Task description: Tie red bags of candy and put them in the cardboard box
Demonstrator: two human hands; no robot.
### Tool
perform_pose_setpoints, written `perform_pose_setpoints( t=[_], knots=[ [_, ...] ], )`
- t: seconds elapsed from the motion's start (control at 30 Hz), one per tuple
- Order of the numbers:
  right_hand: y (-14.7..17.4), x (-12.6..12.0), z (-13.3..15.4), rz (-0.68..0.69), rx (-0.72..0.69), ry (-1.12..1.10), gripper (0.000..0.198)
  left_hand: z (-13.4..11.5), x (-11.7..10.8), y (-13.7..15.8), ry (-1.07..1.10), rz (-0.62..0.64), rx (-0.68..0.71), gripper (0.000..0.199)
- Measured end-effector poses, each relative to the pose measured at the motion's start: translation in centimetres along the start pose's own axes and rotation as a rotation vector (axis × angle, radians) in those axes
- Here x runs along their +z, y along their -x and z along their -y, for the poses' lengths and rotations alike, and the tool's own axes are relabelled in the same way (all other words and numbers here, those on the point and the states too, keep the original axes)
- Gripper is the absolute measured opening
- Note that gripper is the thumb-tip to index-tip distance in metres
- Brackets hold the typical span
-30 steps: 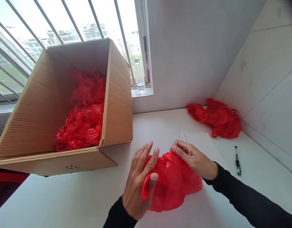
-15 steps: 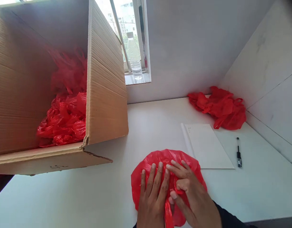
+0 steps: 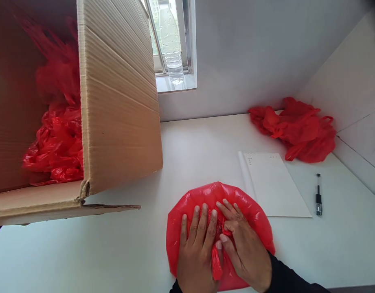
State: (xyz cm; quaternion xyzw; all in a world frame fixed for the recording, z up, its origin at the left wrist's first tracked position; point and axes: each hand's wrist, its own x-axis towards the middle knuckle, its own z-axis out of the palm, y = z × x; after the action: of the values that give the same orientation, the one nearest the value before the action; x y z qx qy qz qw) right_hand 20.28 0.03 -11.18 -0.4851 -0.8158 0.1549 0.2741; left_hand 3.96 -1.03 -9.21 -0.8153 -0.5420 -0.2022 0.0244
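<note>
A puffed-out red plastic bag [image 3: 205, 193] lies on the white table beneath both my hands. My left hand [image 3: 197, 248] rests flat on its left part, fingers stretched out, with a loose twisted end of the bag beside the thumb. On the right part, my right hand [image 3: 242, 244] has its outer fingers extended over the plastic. Its index finger is bent toward the thumb, around a small gathered piece of the bag. Just right of the bag is an open white notebook [image 3: 275, 187], its near left corner partly behind the bag.
A large cardboard box [image 3: 123, 110] at the left holds crumpled red plastic bags [image 3: 57, 142]. A heap of red bags [image 3: 300, 128] sits against the back right wall. A black pen [image 3: 318, 197] lies right of the notebook. On the window sill stands a water bottle [image 3: 172, 49].
The red bag looks rounder and more swollen under my hands. Both hands stay on it in much the same pose. The view has shifted, so the box sits farther left.
</note>
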Motion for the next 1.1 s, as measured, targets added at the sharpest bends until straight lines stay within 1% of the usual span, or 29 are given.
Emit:
perform_pose_setpoints(
  t=[0.17, 0.4, 0.83, 1.0, 1.1],
  knots=[
    [0.0, 0.4, -0.3, 0.009, 0.014, 0.010, 0.038, 0.0, 0.2, -0.2, 0.005, 0.007, -0.005, 0.058],
    [-0.5, 0.8, -0.4, 0.045, 0.052, -0.004, 0.046, 0.0, 0.6, -0.4, -0.006, 0.039, -0.028, 0.060],
    [-0.8, 1.4, -0.5, 0.066, 0.006, 0.143, 0.047, 0.2, 1.4, -0.1, 0.047, 0.137, -0.034, 0.071],
    [-0.8, 1.6, -0.6, 0.063, 0.014, 0.143, 0.041, 0.3, 1.7, 0.0, 0.049, 0.151, -0.043, 0.071],
    [-0.8, 1.6, -0.6, 0.087, 0.018, 0.135, 0.043, 0.4, 1.9, 0.3, 0.053, 0.191, -0.043, 0.071]
  ],
)
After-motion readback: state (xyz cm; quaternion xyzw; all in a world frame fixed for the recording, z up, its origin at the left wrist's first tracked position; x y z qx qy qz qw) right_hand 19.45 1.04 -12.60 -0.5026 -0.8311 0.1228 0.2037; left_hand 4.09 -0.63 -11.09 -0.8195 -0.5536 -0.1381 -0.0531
